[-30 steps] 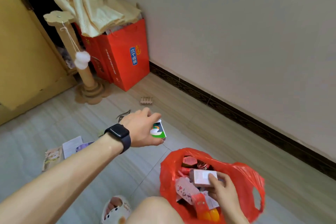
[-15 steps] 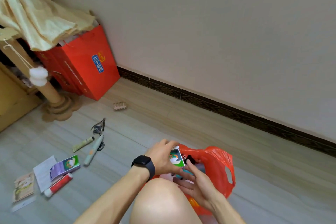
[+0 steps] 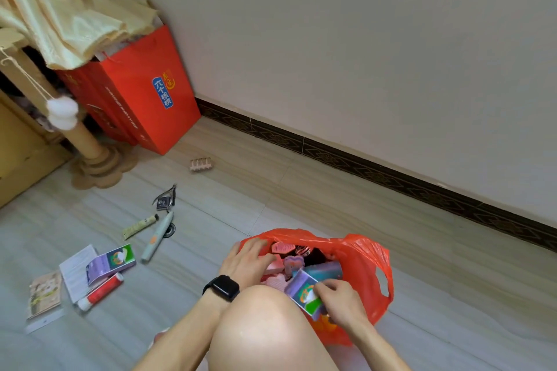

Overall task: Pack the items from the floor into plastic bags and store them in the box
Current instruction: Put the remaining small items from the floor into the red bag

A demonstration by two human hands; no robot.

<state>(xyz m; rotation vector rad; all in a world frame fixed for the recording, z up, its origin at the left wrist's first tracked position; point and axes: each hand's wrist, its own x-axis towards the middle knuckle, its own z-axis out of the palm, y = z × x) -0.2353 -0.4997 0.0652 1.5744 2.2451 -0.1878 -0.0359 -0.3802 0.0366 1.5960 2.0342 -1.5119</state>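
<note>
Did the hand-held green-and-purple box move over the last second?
Yes. The green-and-purple box went from over the floor beside the red bag into its mouth, now in the right hand.

Single head-worn view, wide angle. Looks forward and down over a bent knee (image 3: 265, 331) onto the floor (image 3: 211, 211); wall (image 3: 361, 39) closes the far side. Close range.

Blue label (image 3: 163, 96) w/ "六个核桃" on red gift bag (image 3: 135, 123), nr wall.

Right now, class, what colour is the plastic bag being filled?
The bag is red-orange, seen best in the head view.
</note>
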